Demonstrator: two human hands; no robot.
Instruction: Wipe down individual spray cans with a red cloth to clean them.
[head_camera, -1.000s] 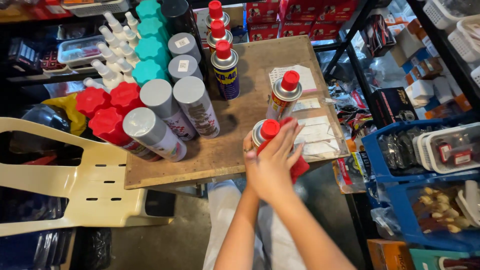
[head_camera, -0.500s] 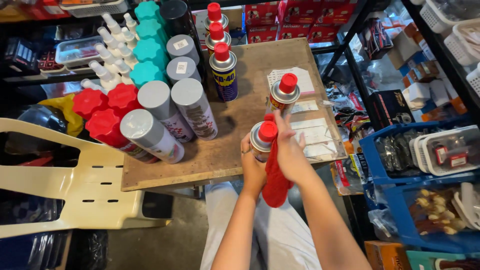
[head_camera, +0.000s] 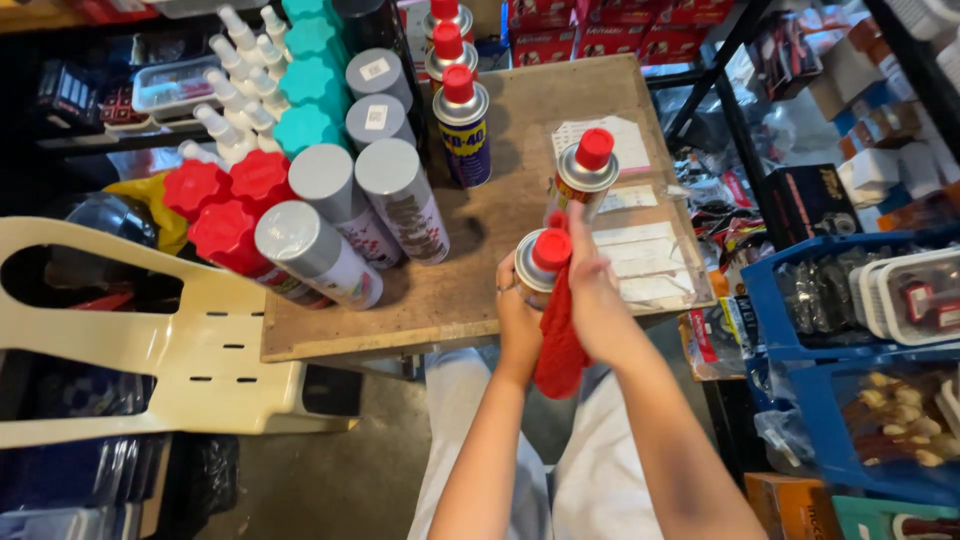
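My left hand grips a spray can with a red cap from below, over the near edge of a small wooden table. My right hand presses a red cloth against the can's side; the cloth hangs down between my wrists. A second red-capped can stands upright on the table just beyond.
Rows of grey-capped, red-capped, teal-capped and blue-and-yellow cans fill the table's left and back. Clear bags of labels lie at its right. A cream plastic chair stands left, blue bins right.
The can has been lifted slightly and turned upright in my left hand. My right hand has slid the red cloth from over the can to down along its side.
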